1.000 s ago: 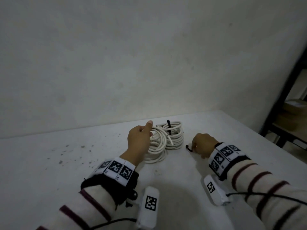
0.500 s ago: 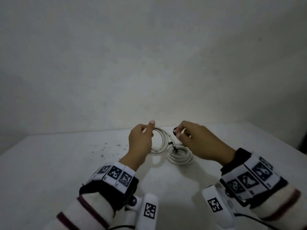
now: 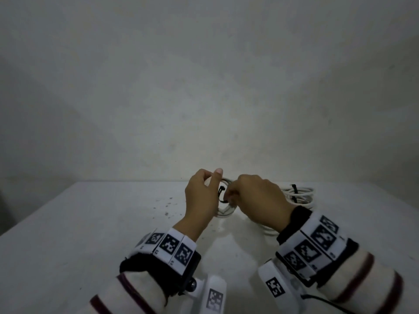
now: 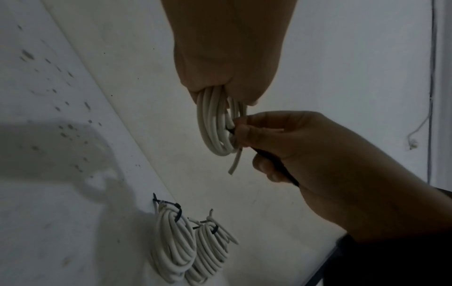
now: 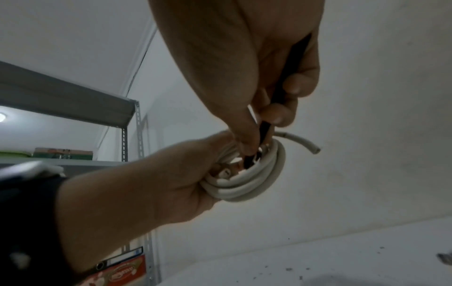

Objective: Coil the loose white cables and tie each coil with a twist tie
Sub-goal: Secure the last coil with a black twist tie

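Note:
My left hand [image 3: 202,193] grips a small coil of white cable [image 3: 223,212] and holds it up above the white table [image 3: 90,223]. My right hand [image 3: 249,196] pinches a black twist tie [image 3: 221,193] against the coil. In the left wrist view the coil [image 4: 215,125] hangs from the left hand [image 4: 227,50], and the tie [image 4: 278,166] runs through the right hand [image 4: 308,147]. In the right wrist view the tie [image 5: 264,129] enters the middle of the coil [image 5: 247,186], and a loose cable end [image 5: 302,142] sticks out.
Two tied coils [image 4: 173,245] [image 4: 210,247] lie on the table; one tied coil [image 3: 299,196] shows beyond my right wrist. Dark specks [image 3: 167,203] mark the table left of my hands. A metal rack [image 5: 124,108] with a binder [image 5: 122,271] stands at the side.
My right hand took the black tie off the table and brought it to the coil. My left hand lifted the coil. The tied coils now lie to the right.

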